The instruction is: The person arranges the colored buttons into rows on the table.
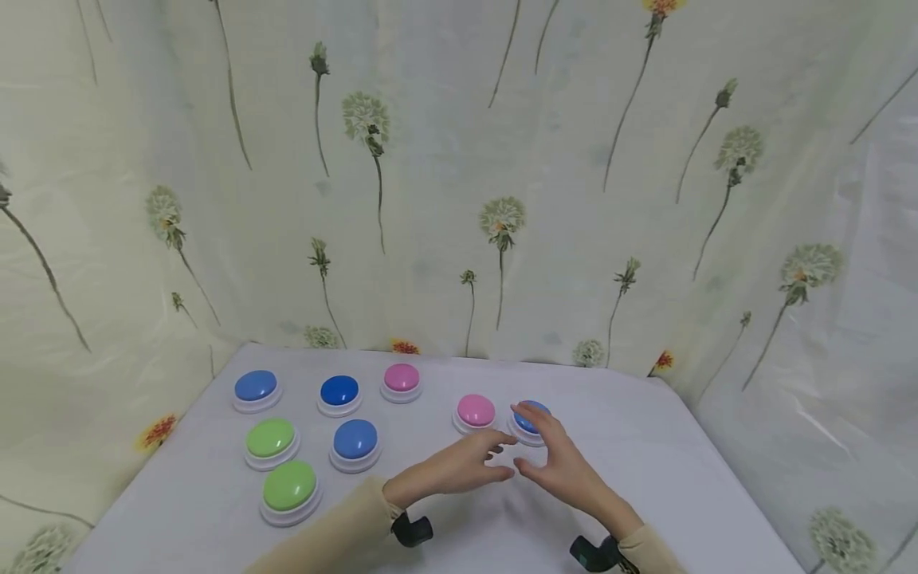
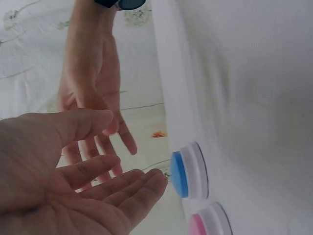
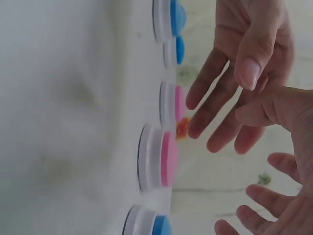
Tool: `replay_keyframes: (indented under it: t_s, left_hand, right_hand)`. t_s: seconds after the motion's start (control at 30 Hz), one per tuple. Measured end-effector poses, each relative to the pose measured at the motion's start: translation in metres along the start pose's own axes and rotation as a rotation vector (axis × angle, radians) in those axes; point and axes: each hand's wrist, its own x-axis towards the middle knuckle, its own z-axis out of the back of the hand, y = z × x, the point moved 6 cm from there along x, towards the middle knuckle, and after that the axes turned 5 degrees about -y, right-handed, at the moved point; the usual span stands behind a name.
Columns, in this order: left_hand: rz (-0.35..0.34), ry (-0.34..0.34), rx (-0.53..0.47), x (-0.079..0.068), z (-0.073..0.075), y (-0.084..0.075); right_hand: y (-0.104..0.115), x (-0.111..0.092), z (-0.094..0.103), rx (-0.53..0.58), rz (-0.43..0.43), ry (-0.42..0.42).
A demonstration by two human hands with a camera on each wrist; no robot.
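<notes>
My left hand point(image 1: 462, 466) and right hand point(image 1: 566, 469) hover above the white table, facing each other with a gap between them. Both have relaxed, slightly bent, spread fingers and hold nothing. Beyond them stand a pink push button point(image 1: 476, 410) and a blue push button point(image 1: 527, 426), each a dome on a round white base. In the head view the right fingers partly cover that blue button. The left wrist view shows the left fingers point(image 2: 142, 198) apart from the right hand's palm. In the right wrist view the two thumbs come close together; contact cannot be told.
More push buttons stand to the left: a pink one point(image 1: 402, 378), several blue ones, including a dark blue one point(image 1: 339, 391), and two green ones, the nearer point(image 1: 290, 486) at the front. Behind the white table point(image 1: 645, 446) hangs a dandelion-print curtain point(image 1: 430, 175).
</notes>
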Motion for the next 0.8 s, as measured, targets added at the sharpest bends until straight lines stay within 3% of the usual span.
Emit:
replay_keyframes:
  t_s: [0.3, 0.57, 0.8]
  left_hand:
    - [0.023, 0.020, -0.025, -0.041, 0.023, -0.005]
    - [0.055, 0.001, -0.028, -0.066, 0.041, 0.000]
    - [0.073, -0.020, -0.019, -0.088, 0.063, 0.014]
  right_hand:
    - [0.034, -0.017, -0.004, 0.038, 0.078, 0.035]
    - [0.046, -0.014, -0.016, 0.053, 0.044, 0.082]
    - [0.060, -0.004, -0.031, 0.047, 0.113, 0.124]
